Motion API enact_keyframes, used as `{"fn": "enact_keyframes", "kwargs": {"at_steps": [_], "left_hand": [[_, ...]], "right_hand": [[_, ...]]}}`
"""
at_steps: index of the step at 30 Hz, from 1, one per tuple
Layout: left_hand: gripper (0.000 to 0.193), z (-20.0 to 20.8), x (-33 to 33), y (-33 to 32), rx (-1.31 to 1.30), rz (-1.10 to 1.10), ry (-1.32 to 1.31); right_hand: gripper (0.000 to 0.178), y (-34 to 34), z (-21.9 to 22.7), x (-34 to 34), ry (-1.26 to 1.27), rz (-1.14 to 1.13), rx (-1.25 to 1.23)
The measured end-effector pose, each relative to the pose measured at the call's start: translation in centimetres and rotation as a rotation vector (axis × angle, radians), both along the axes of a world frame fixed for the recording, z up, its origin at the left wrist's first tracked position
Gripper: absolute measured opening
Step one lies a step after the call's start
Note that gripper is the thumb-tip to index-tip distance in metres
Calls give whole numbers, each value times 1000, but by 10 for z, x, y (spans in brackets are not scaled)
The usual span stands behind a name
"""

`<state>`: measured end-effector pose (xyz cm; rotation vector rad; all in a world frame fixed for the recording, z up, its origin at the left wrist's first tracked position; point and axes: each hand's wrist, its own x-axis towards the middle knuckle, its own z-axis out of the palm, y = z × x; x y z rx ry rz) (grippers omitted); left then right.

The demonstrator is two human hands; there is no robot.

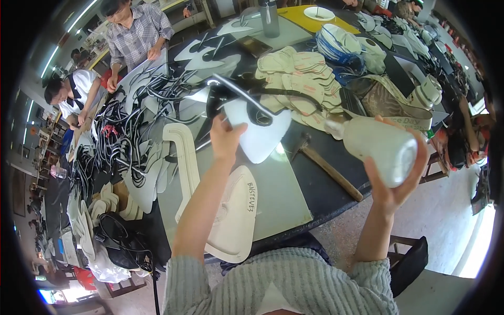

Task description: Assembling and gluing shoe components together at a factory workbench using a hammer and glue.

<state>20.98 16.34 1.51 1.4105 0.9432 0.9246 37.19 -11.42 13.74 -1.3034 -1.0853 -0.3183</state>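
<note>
My left hand [227,137] pinches the edge of a white, shield-shaped cut piece [262,140]. A black strap with a pale edge [244,94] lies across the top of that piece. In my right hand [391,189] is a translucent white plastic bottle [380,147], tilted so that its narrow neck points left toward the white piece. My fingers wrap around the bottle's base. Between the hands a hammer with a wooden handle [333,173] lies on the table. Under my left forearm rests a beige template with a rounded outline [239,223], and a hooked beige strip [184,152] is beside it.
Tangled black straps with grey pieces [131,126] cover the table's left side. Stacked beige cut pieces [296,79] lie beyond my hands, near a blue-and-white plastic bag [338,44]. A dark bottle [269,18] stands at the back. Two people work at the far left.
</note>
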Motion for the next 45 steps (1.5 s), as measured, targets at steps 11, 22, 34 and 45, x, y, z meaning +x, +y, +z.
{"fn": "enact_keyframes", "kwargs": {"at_steps": [11, 22, 34, 45], "left_hand": [[38, 53, -106, -79, -307, -83, -778], [44, -14, -130, -119, -531, 170, -443], [44, -15, -127, -125, -528, 225, -443], [44, -17, -124, -124, -496, 266, -409]], "right_hand": [[51, 23, -25, -2, 731, 310, 395], [50, 65, -118, -27, 890, 271, 232], [67, 87, -113, -65, 220, 222, -173], [63, 88, -116, -61, 176, 297, -164]]}}
